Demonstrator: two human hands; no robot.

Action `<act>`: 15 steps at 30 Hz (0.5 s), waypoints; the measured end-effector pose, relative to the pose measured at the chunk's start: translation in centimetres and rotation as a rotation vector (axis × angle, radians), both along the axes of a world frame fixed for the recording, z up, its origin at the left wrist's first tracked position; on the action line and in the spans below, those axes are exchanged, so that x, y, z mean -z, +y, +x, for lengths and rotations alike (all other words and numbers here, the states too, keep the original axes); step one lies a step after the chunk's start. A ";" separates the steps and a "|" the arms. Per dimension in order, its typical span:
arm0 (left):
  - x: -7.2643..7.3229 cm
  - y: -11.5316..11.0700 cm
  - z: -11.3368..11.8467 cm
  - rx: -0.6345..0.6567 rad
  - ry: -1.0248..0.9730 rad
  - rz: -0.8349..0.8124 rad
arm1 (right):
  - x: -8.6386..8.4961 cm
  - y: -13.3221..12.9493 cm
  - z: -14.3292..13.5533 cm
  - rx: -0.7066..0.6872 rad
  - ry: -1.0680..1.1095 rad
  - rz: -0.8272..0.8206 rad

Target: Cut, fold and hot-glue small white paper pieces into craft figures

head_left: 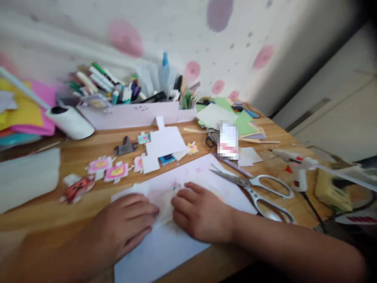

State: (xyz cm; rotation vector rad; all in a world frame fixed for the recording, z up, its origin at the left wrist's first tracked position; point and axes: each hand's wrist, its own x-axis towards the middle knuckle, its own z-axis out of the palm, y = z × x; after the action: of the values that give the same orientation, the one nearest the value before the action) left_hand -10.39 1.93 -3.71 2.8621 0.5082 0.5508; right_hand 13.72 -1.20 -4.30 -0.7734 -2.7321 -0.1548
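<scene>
Both hands rest over a large white sheet of paper (141, 255) on the wooden desk. My left hand (129, 224) lies at the sheet's left part, fingers bent and pressed together at a small pale, blurred piece (166, 206). From the other side my right hand (198, 212) reaches the same piece with curled fingers. What the fingertips pinch is hidden and smeared. Open-bladed scissors (244, 182) with silver handles lie on the sheet's right edge, beside my right forearm. Behind the sheet are white paper cut-outs (165, 141) and small pink paper cut-outs (116, 171).
A hot glue gun (300, 173) with its cord stands at the right. Farther back are a pen box (132, 114) full of markers, green papers (246, 124), a black binder clip (126, 146) and a white roll (70, 122). A red paper cut-out (78, 188) lies left.
</scene>
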 end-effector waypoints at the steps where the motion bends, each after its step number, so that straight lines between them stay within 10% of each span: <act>1: -0.3 -0.1 0.1 0.003 0.003 -0.012 | -0.1 -0.1 0.0 0.005 -0.014 -0.013; 9: -0.9 -0.9 0.0 -0.065 0.043 -0.098 | -3.3 -1.3 4.5 0.143 0.101 -0.036; 15: 0.1 -0.8 0.1 -0.197 -0.073 0.002 | -5.3 -5.7 16.8 0.849 0.161 0.103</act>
State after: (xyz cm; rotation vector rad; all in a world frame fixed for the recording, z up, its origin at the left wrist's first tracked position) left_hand -10.30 1.10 -3.81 2.7982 0.7830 0.6851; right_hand 30.56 -6.88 1.03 -1.7650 -2.0596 -0.3803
